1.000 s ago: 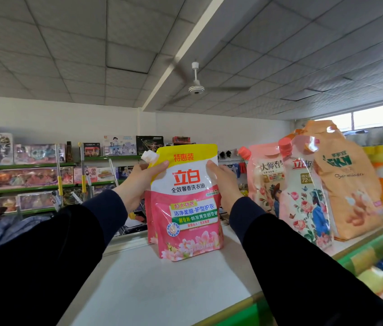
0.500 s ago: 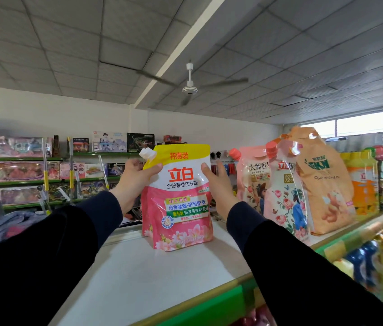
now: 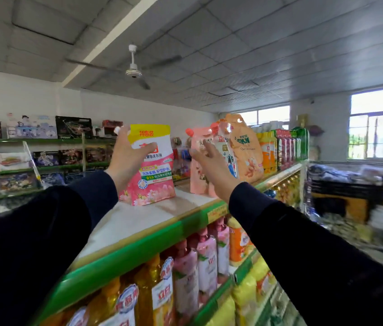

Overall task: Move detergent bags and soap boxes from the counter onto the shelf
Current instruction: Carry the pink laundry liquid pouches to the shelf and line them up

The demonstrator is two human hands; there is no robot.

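Observation:
A pink and yellow detergent bag (image 3: 155,175) stands upright on the white top shelf (image 3: 148,222). My left hand (image 3: 128,158) holds its upper left corner by the white spout, with the thumb across the front. My right hand (image 3: 211,165) is off the bag, fingers spread, hovering to its right in front of a pale pink detergent bag (image 3: 198,170). Beside that stand a floral white bag (image 3: 226,151) and an orange bag (image 3: 246,151), all upright on the same shelf.
Further right along the top shelf is a row of bottles (image 3: 284,147). The tiers below the green shelf edge (image 3: 138,252) are packed with detergent bottles (image 3: 204,262). Toy boxes fill wall shelves (image 3: 44,158) at the left. An aisle with goods runs at the right.
My right hand has let go of the pink and yellow bag and moved right. The bag now rests on the shelf, held only by my left hand. The view has swung right and down.

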